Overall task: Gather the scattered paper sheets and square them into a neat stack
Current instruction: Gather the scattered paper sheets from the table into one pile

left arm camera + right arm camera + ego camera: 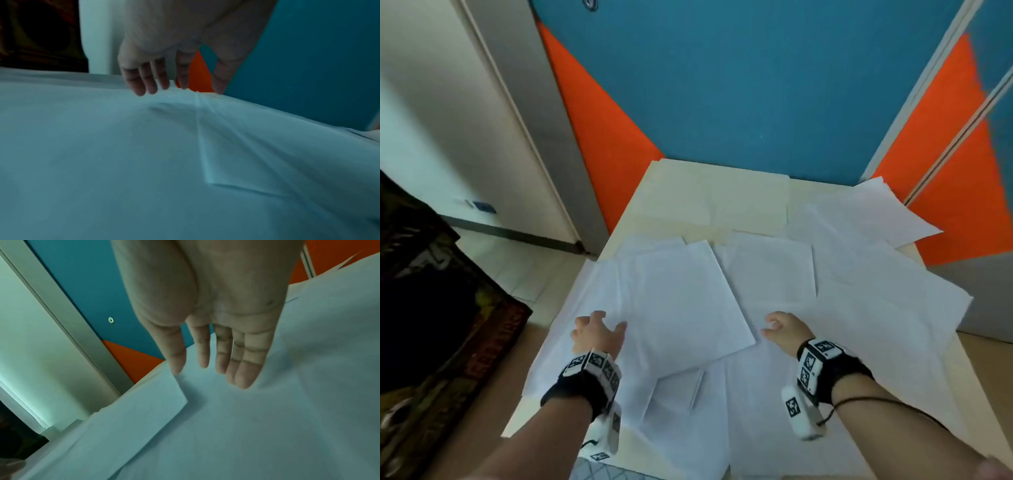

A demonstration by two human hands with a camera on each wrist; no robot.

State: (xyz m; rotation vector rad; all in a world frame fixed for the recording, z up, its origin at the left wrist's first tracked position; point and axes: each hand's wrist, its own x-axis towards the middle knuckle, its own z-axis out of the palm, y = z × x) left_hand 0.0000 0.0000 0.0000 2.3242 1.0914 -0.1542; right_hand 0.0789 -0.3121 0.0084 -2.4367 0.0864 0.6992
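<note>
Paper sheets (pixel 681 301) lay scattered and overlapping across the pale table (pixel 753 192), none stacked.
Left hand (pixel 595 334) and right hand (pixel 786 330) flanked the central sheet, fingers spread and gripping nothing, probably to sweep inward. Only the left wrist view showed fingertips (pixel 141 87) rucking the paper.

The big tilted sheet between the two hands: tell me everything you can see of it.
The tilted sheet is plain white paper, seemingly blank, lying flat and skewed atop other overlapping sheets on the cream table. Its near right corner points toward the right hand; the left hand rests at its left edge. Neither hand grips it.
</note>
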